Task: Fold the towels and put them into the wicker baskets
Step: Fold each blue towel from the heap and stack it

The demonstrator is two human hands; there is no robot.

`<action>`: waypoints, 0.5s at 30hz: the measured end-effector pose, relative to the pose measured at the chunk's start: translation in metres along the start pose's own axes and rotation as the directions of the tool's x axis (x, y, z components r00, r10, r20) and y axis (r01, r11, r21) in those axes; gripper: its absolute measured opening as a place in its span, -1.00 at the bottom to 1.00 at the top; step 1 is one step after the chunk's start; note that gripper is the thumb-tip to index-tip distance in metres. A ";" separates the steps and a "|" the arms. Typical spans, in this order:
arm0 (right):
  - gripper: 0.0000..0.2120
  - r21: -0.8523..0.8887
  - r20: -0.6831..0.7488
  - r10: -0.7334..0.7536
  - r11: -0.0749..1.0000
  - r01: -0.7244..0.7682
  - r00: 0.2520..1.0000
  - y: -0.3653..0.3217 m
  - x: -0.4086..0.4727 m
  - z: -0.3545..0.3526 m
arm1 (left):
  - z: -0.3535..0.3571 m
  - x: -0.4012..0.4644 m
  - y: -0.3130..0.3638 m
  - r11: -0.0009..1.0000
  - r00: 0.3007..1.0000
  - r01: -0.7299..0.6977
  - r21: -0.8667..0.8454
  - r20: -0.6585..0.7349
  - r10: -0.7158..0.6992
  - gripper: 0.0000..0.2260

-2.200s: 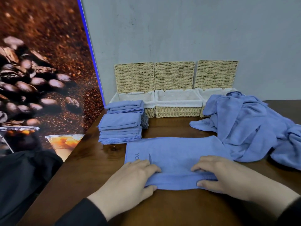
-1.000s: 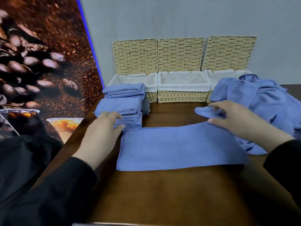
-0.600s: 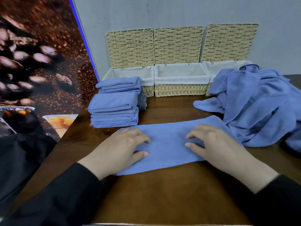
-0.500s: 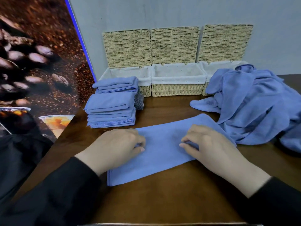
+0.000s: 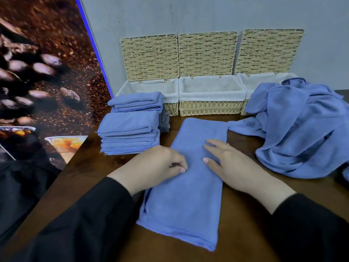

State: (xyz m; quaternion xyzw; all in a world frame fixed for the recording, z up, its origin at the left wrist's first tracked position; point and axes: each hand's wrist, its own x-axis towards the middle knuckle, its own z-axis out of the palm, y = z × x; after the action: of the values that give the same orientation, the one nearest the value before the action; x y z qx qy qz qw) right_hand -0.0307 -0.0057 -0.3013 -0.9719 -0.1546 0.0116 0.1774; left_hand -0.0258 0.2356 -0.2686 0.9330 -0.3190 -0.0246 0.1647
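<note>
A blue towel (image 5: pixel 188 201), folded into a long strip, lies on the wooden table (image 5: pixel 245 233) running from near me toward the baskets. My left hand (image 5: pixel 154 167) rests on its left edge with fingers curled and pinching the cloth. My right hand (image 5: pixel 226 163) lies flat on the strip's right side, fingers spread. Three wicker baskets with white liners stand against the wall: left (image 5: pixel 170 108), middle (image 5: pixel 210 108), right (image 5: pixel 245 86). Their lids stand upright behind them. A stack of folded blue towels (image 5: pixel 130 127) sits in front of the left basket.
A heap of unfolded blue towels (image 5: pixel 302 125) covers the table's right side and the right basket's front. A coffee-bean poster (image 5: pixel 41 72) stands along the left. The grey wall (image 5: pixel 188 14) closes off the back.
The strip has turned from lying crosswise to pointing away from me. Both hands stayed on it, turning with it.
</note>
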 end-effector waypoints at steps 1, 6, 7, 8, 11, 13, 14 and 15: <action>-0.46 0.033 0.014 -0.022 0.999 0.021 1.000 0.008 0.009 -0.001 | 0.007 0.002 -0.004 0.996 0.998 -0.033 -0.078 -0.053 0.029 -0.92; -0.56 0.060 -0.073 -0.048 0.997 0.053 0.996 0.038 0.031 -0.006 | 0.023 0.001 -0.015 0.948 0.983 -0.075 -0.310 -0.182 0.019 -0.87; -0.58 0.057 -0.131 -0.048 0.997 0.056 0.990 0.040 0.031 -0.006 | 0.025 0.001 -0.017 0.952 0.984 -0.082 -0.295 -0.178 0.030 -0.84; -0.62 0.045 -0.202 -0.063 0.996 0.074 0.977 0.041 0.030 -0.006 | 0.026 0.002 -0.018 0.962 0.987 -0.088 -0.259 -0.153 0.049 -0.80; -0.79 -0.013 -0.356 -0.206 0.976 0.215 0.911 0.036 0.022 -0.007 | 0.027 0.003 -0.020 0.982 0.999 -0.038 -0.185 -0.018 0.035 -0.70; -0.78 0.030 -0.308 -0.301 0.945 0.325 0.902 0.031 0.011 -0.009 | 0.022 0.001 -0.017 0.982 0.998 0.008 -0.191 0.060 0.004 -0.60; -0.74 0.044 -0.246 -0.343 0.930 0.364 0.906 0.030 0.007 -0.009 | 0.019 -0.001 -0.016 0.980 0.994 0.025 -0.199 0.106 -0.004 -0.53; -0.72 0.043 -0.185 -0.362 0.926 0.375 0.914 0.029 0.001 -0.009 | 0.017 -0.003 -0.016 0.978 0.987 0.036 -0.203 0.159 -0.003 -0.45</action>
State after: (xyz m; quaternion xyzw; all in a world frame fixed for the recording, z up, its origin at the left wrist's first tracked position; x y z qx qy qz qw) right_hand -0.0201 -0.0345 -0.3032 -0.9149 -0.3183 -0.1010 0.2268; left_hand -0.0217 0.2444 -0.2896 0.9092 -0.3176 -0.1326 0.2342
